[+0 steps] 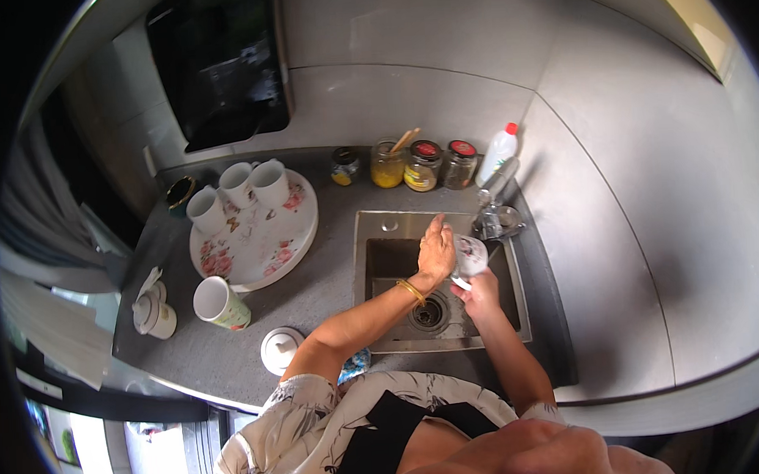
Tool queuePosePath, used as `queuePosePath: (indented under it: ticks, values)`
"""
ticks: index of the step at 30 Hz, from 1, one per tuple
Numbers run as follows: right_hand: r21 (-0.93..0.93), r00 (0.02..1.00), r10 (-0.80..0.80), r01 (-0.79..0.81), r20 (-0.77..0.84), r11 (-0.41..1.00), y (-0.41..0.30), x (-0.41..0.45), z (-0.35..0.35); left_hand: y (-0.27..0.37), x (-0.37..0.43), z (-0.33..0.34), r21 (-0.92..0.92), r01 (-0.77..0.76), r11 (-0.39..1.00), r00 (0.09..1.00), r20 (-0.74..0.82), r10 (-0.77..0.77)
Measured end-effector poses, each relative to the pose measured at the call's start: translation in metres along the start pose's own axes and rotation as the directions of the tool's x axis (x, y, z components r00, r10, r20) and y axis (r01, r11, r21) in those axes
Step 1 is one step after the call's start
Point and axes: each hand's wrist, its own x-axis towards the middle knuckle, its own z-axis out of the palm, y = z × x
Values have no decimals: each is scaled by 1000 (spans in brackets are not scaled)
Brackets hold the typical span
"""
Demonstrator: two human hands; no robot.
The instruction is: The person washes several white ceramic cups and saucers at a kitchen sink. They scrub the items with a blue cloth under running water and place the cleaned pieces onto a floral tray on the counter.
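Over the steel sink (384, 346), my right hand (482, 294) grips a white mug (471, 256) with a printed picture by its handle. The mug is tilted under the faucet (499, 179). My left hand (437, 252), with a gold bangle at the wrist, is raised flat just left of the mug, fingers extended; whether it touches the mug is hard to tell. Nothing shows in its grasp. The drain (428, 313) lies below both hands. On the counter to the left stand a patterned cup (222, 304) and a white lid (282, 350) with a knob.
A round floral tray (254, 268) carries several white mugs (269, 184) at the left. Behind the sink stand glass jars (423, 166) and a white bottle with a red cap (500, 152). A lidded white jar (154, 315) is far left; a blue-and-white cloth or scrubber (355, 365) lies by the front edge.
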Motion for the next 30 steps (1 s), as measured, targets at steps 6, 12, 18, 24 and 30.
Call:
queuePosePath:
  ticks: [6,12,18,24,30]
  values:
    - [-279,982,-181,190,60,941,-20,10,8,19,7,-4,379,-363,851,919,-6,395]
    - [-387,979,-145,190,141,902,-29,0,10,36,1,0,414,-630,657,777,329,537]
    - [-295,982,-56,108,182,949,-46,-10,7,43,-19,-25,370,-841,395,534,448,717]
    - [-275,987,-1,45,158,960,-46,-9,5,29,-40,-35,301,-916,264,392,537,747]
    - [-158,977,45,-12,209,987,-41,9,-2,18,-37,-53,291,-945,146,303,619,725]
